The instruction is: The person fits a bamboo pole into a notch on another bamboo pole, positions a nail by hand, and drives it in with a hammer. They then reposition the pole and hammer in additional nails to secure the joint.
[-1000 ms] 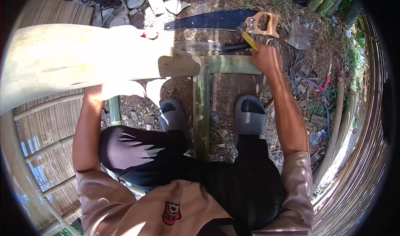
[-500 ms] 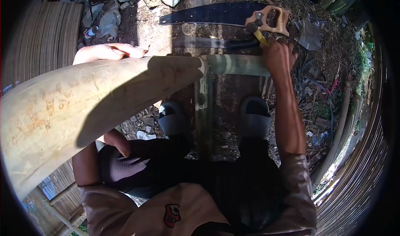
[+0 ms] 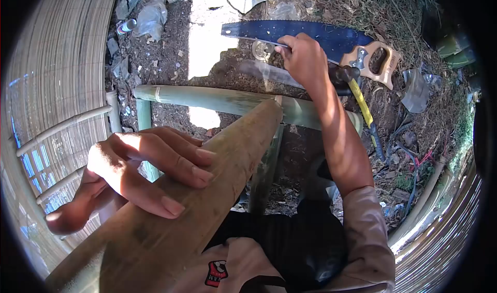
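A thick bamboo pole (image 3: pixel 228 153) runs from the lower left up to a tip over the green bamboo rail (image 3: pixel 207 97). My left hand (image 3: pixel 150 163) lies across the pole, its fingers curled over the top. Farther off, my right hand (image 3: pixel 305 55) is at the blade of a wooden-handled handsaw (image 3: pixel 326 37), thumb and fingers bent together at the lower edge. I cannot tell what is between them. Below the blade lies a machete (image 3: pixel 269 71). A hammer with a yellow and dark handle (image 3: pixel 365 101) rests with its head beside the saw handle.
Upright bamboo posts (image 3: pixel 144 117) support the rail. Slatted bamboo panels (image 3: pixel 62 39) stand at the left. Around lie a roll of tape (image 3: pixel 263 50), a small can (image 3: pixel 126 27), crumpled plastic (image 3: pixel 151 20) and clear plastic (image 3: pixel 417 94). Dry litter covers the dirt ground.
My right hand has let go of the hammer and moved up and left to the saw blade. My left hand has come over the pole's top. The view has shifted, with the pole now steeper.
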Action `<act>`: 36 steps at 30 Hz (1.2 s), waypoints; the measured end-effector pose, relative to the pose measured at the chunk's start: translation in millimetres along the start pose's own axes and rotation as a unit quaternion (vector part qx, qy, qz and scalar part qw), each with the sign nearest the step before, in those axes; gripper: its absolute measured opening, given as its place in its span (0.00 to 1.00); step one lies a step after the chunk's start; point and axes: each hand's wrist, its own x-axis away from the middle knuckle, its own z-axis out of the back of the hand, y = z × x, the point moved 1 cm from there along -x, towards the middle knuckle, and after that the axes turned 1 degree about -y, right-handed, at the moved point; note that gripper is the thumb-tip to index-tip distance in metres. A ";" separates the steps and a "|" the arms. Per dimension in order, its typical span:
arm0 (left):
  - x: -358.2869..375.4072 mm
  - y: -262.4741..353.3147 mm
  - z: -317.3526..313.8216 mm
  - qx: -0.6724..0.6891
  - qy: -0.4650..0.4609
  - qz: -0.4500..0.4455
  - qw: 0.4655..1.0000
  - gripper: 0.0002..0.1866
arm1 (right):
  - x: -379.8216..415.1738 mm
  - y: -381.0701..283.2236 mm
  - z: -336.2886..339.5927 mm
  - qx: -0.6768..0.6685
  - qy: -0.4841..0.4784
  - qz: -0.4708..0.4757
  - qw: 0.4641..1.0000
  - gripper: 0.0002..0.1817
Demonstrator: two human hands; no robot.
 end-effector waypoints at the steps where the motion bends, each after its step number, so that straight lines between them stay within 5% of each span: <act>1: -6.7 4.7 6.5 -0.019 -0.044 0.051 0.998 0.43 | -6.2 -0.9 -11.7 -0.011 -0.035 -0.010 0.999 0.07; 6: -12.6 2.8 15.6 -0.064 -0.100 0.099 0.988 0.51 | -33.8 -5.3 -74.4 -0.037 -0.150 0.024 0.988 0.07; 11: -17.4 -2.3 21.8 -0.047 -0.107 0.097 0.988 0.45 | -40.0 -37.2 -119.8 -0.047 -0.223 0.019 0.974 0.05; 15: -22.2 -10.3 27.0 -0.023 -0.143 0.085 0.986 0.43 | -38.2 -57.3 -172.8 -0.024 -0.269 0.118 0.955 0.08; 19: -23.9 -6.0 19.9 0.068 -0.074 0.115 0.988 0.33 | -30.8 -60.8 -168.7 -0.027 -0.240 0.156 0.958 0.08; 20: -29.0 -3.8 20.6 0.036 -0.110 0.114 0.987 0.29 | -31.9 -57.1 -164.3 -0.021 -0.232 0.171 0.957 0.08; 21: -32.0 -3.1 21.1 0.002 -0.146 0.113 0.983 0.36 | -35.9 -54.0 -156.9 -0.017 -0.231 0.169 0.958 0.08; 27: -20.4 6.8 9.8 0.051 -0.094 0.105 0.989 0.23 | -72.4 -25.9 -119.3 0.028 -0.136 0.057 0.989 0.09; 29: -21.3 24.6 3.1 0.001 -0.112 0.105 0.988 0.12 | -91.3 -6.5 -127.7 0.027 -0.147 0.040 0.988 0.13; 31: -29.4 39.4 -6.0 -0.042 -0.115 0.122 0.985 0.17 | -102.7 8.9 -141.3 0.023 0.063 0.012 0.998 0.08; 36: -23.1 40.3 -6.2 -0.053 -0.035 0.092 0.994 0.13 | -113.9 13.3 -119.2 0.073 0.087 0.099 0.989 0.15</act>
